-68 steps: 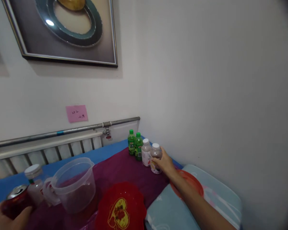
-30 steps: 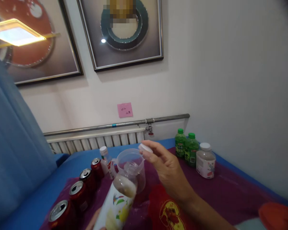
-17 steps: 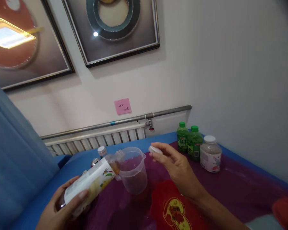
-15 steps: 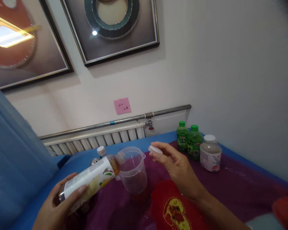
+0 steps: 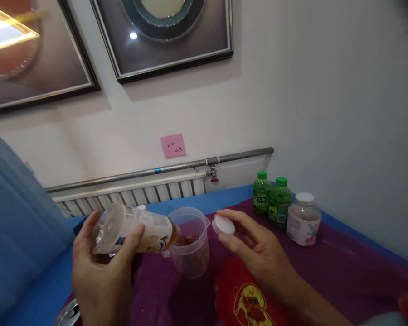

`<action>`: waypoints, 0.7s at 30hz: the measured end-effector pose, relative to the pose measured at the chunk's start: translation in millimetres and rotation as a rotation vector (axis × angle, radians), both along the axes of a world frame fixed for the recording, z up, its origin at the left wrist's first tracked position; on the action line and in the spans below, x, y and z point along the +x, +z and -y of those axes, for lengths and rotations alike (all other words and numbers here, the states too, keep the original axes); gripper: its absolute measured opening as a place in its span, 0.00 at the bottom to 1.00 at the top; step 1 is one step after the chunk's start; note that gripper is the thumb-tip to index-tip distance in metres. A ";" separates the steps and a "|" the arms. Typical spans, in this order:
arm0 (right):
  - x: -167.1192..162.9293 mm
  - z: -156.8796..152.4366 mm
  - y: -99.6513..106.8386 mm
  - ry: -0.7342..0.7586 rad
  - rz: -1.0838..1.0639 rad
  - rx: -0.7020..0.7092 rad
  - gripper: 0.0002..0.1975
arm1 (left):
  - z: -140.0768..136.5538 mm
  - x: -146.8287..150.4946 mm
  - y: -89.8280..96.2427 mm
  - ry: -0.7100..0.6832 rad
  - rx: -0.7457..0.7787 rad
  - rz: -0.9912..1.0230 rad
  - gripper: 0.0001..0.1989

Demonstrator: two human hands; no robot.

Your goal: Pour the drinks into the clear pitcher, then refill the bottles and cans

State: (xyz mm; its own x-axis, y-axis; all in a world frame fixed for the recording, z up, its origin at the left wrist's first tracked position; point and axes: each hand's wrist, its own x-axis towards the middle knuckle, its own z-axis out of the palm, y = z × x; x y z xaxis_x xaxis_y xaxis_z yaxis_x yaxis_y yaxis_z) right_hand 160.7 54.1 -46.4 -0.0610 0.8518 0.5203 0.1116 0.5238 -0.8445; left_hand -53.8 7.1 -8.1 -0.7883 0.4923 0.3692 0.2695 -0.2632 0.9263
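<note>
My left hand (image 5: 102,267) is wrapped round a labelled bottle (image 5: 146,228) with brown liquid in its neck. The bottle is tipped, its mouth over the rim of a clear plastic measuring jug (image 5: 192,260). Brownish-red liquid shows inside the jug near the bottle's mouth. Between the thumb and fingers of my right hand (image 5: 258,253) is a white bottle cap (image 5: 223,225), held just right of the jug's spout. Below that hand lies a red item with a gold print (image 5: 251,303). Part of another white cap (image 5: 142,207) shows behind the tipped bottle.
Two green bottles (image 5: 279,201) and a white-lidded jar (image 5: 304,222) stand at the right rear of the table. A can (image 5: 68,313) is at the lower left. Behind the table run a radiator (image 5: 149,192) and a pipe (image 5: 241,156). A blue curtain (image 5: 17,226) hangs at left.
My left hand has raised the bottle's base and tipped it further, and brown liquid now shows at the jug's mouth. The cap in my right hand has turned its flat face toward me.
</note>
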 end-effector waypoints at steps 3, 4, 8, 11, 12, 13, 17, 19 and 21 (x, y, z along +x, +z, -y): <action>1.1 -4.1 -2.5 -0.039 0.037 -0.023 0.22 | -0.3 12.5 -2.8 0.096 0.032 -0.031 0.41; 1.3 -5.4 -3.3 -0.034 0.046 -0.031 0.22 | -0.3 15.3 -3.3 0.097 0.058 -0.003 0.42; 0.8 -8.7 -6.2 -0.009 0.117 -0.029 0.20 | -1.1 15.8 -6.3 0.076 0.065 0.066 0.40; 0.4 -8.4 -7.7 -0.025 0.171 -0.008 0.19 | -2.4 6.2 -11.6 0.072 0.062 0.032 0.42; 0.5 -7.9 -7.8 -0.029 0.184 -0.003 0.20 | -2.6 2.8 -13.3 0.067 0.059 0.017 0.43; 0.6 -7.4 -7.7 -0.030 0.198 0.002 0.20 | -2.5 0.4 -14.4 0.057 0.051 0.006 0.44; 1.3 -5.4 -6.6 -0.023 0.243 0.035 0.19 | 1.5 5.4 -9.9 0.027 0.039 0.016 0.44; 1.6 -5.0 -6.9 -0.012 0.259 0.070 0.19 | 4.7 13.5 -5.0 0.008 0.036 0.021 0.43; 1.9 -5.1 -8.1 -0.003 0.274 0.117 0.18 | 7.0 18.0 -2.4 0.006 0.024 0.029 0.41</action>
